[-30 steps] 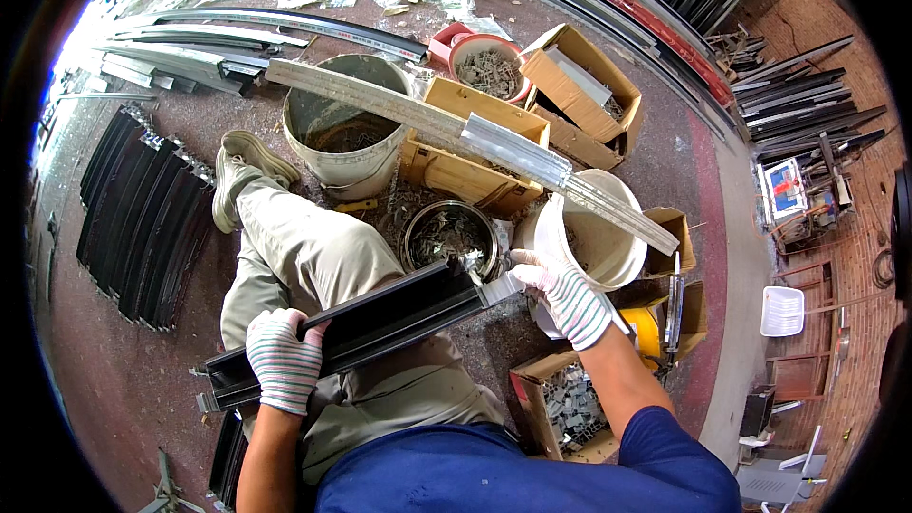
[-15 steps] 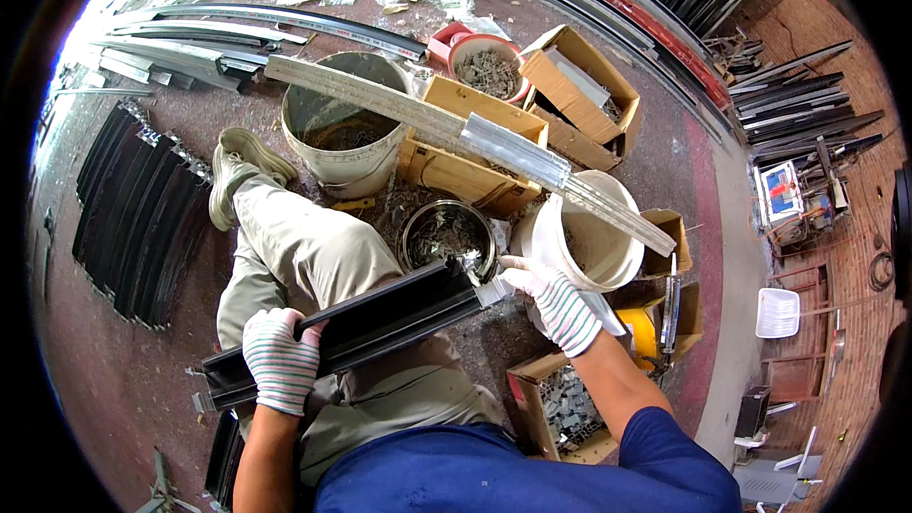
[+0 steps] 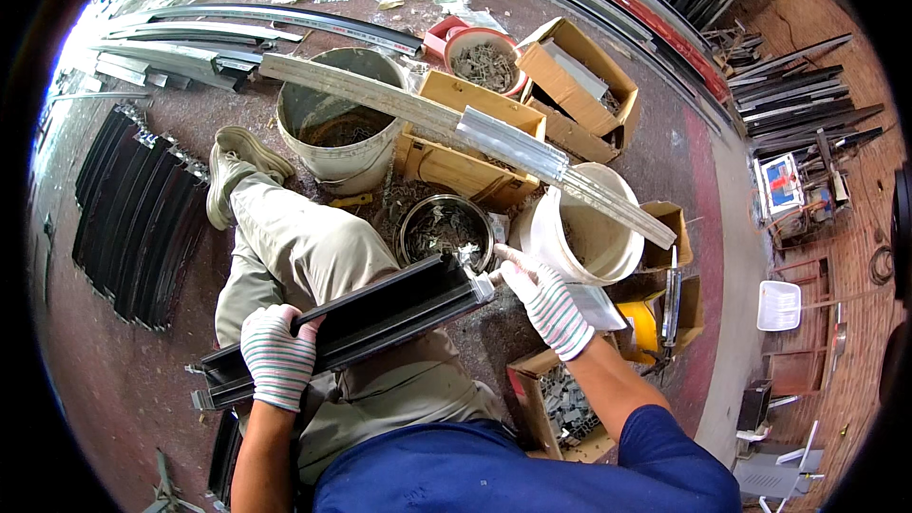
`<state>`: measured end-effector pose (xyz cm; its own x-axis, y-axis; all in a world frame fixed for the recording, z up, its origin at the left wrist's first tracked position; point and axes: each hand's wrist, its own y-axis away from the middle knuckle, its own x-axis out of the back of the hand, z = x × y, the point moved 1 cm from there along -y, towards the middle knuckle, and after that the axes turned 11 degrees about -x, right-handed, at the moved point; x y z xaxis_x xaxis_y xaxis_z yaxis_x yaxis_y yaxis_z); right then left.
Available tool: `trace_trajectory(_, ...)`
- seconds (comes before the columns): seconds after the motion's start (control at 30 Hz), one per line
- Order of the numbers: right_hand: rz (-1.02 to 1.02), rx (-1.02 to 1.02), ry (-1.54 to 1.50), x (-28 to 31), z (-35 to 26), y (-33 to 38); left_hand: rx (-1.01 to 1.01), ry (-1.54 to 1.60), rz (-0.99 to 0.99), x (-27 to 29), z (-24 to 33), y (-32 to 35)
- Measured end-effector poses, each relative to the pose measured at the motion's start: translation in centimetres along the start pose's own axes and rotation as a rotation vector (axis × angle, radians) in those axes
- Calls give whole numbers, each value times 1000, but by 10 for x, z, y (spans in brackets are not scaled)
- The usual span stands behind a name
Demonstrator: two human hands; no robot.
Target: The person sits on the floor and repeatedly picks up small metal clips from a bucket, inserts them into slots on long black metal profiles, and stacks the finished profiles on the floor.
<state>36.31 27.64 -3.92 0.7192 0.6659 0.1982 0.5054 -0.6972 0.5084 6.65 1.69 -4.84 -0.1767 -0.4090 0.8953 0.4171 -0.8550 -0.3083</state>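
Note:
My left hand (image 3: 278, 353), in a striped white work glove with bare fingertips, is closed round a long black metal profile (image 3: 380, 316). The profile lies tilted across my lap, its right end higher in the picture. A small metal bracket (image 3: 483, 287) sits at that right end, and another metal piece (image 3: 202, 397) sticks out at the left end. My gloved right hand (image 3: 549, 302) is at the right end, thumb and fingertips against the bracket; their exact grip is partly hidden. Just beyond that end stands a round metal bowl (image 3: 407, 237) of small metal parts.
A ribbed metal bar (image 3: 361, 90) lies across a grey bucket (image 3: 380, 157), a wooden box (image 3: 442, 160) and a white bucket (image 3: 608, 271). A cardboard box (image 3: 527, 399) of metal brackets is by my right elbow. Black profiles (image 3: 138, 218) lie stacked on the left floor.
The shiny bracket at the profile's right end now sits closer against it. My right hand's index finger has straightened a little; my left hand keeps its hold.

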Motion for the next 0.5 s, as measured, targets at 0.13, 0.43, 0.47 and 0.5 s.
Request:
trace_trajectory(0.13,-56,46,-183,6,-8,-11,5,11,-14,-1,-2,0)
trace_trajectory(0.43,258,60,551,40,139,-174,185,108,-107,2,-24,2)
trace_trajectory(0.47,268,84,733,29,145,-185,212,97,-121,6,-26,5)
trace_trajectory(0.5,283,107,918,20,148,-194,236,93,-135,9,-28,6)
